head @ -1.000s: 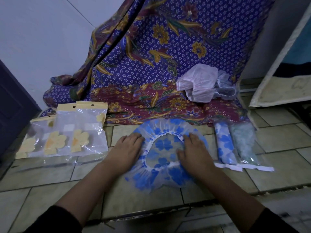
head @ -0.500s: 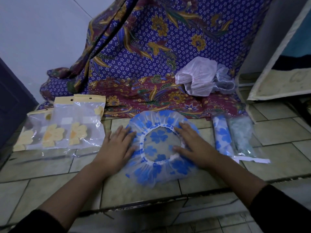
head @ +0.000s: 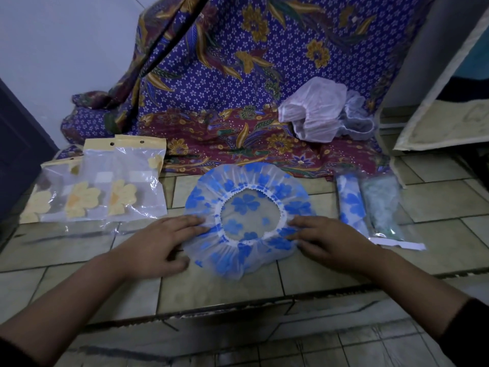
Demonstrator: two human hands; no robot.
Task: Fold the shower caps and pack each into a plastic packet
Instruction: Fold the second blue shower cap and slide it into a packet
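Head view: blue-flowered shower cap [head: 248, 221] lies flat on the tiled floor [head: 206, 287], left hand [head: 156, 245] and right hand [head: 330, 242] flat-fingered on opposite edges, gripping nothing, likely spreading it for folding.

Left forearm [head: 66, 300] and right forearm [head: 412, 292] cut by the bottom edge, shower cap [head: 238, 256] edges hidden under left hand [head: 156, 245] and right hand [head: 330, 239] fingertips, greenish plastic packet [head: 382, 205] contents beyond the right hand too blurred to name
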